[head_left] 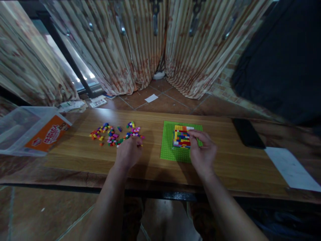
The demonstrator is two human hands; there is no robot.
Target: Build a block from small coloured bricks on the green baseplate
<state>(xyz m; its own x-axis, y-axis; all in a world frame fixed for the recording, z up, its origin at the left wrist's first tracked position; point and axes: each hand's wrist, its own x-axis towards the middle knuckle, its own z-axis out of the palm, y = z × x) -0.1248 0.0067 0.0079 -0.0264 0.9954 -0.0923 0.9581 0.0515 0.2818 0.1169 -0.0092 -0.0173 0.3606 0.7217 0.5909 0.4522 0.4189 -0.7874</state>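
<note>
A green baseplate (168, 147) lies on the wooden table (155, 167), carrying a block of stacked bricks (181, 137) in yellow, red, blue and orange. My right hand (202, 150) rests at the block's right side, fingers curled with the fingertips touching its top right corner. To the left lies a loose pile of small coloured bricks (112, 133). My left hand (129, 152) sits at the pile's near right edge, fingers curled down onto the bricks; what it holds, if anything, is hidden.
A clear plastic tub with an orange label (30, 132) stands at the table's left end. A black phone (247, 133) and a white sheet (292, 169) lie at the right. Curtains (150, 47) hang behind, and papers lie on the tiled floor.
</note>
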